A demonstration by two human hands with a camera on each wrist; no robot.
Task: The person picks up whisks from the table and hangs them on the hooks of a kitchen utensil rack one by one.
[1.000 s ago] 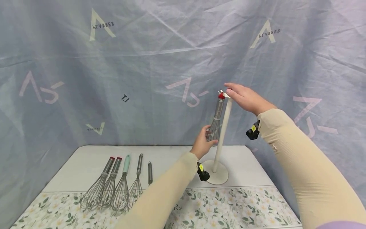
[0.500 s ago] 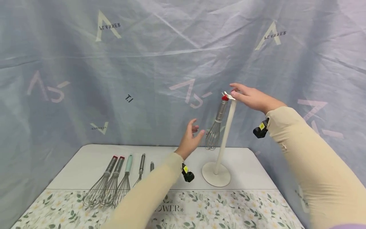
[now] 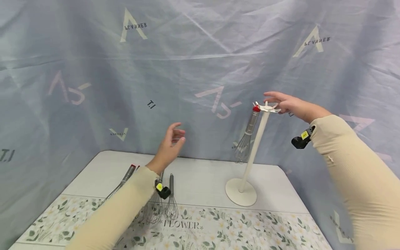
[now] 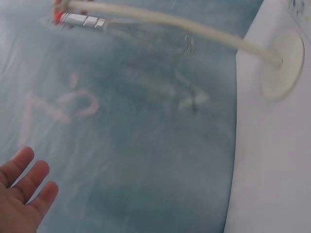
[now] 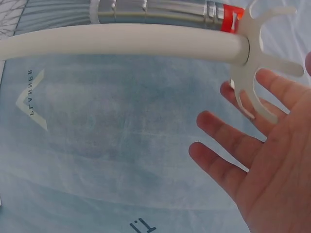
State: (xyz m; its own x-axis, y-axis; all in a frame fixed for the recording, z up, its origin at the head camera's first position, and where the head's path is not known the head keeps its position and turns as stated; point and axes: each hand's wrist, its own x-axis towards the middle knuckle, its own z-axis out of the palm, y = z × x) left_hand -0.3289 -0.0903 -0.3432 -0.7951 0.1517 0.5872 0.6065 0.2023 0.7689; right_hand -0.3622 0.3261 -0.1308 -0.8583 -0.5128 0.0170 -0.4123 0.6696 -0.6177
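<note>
Left hand [image 3: 168, 147] raised, right hand [image 3: 295, 106] beside the white stand [image 3: 256, 146], both hands loosely spread.

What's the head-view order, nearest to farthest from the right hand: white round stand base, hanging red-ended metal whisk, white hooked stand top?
1. White hooked stand top: beside the right hand.
2. Hanging red-ended metal whisk: left and lower.
3. White round stand base: lowest of the three.
</note>
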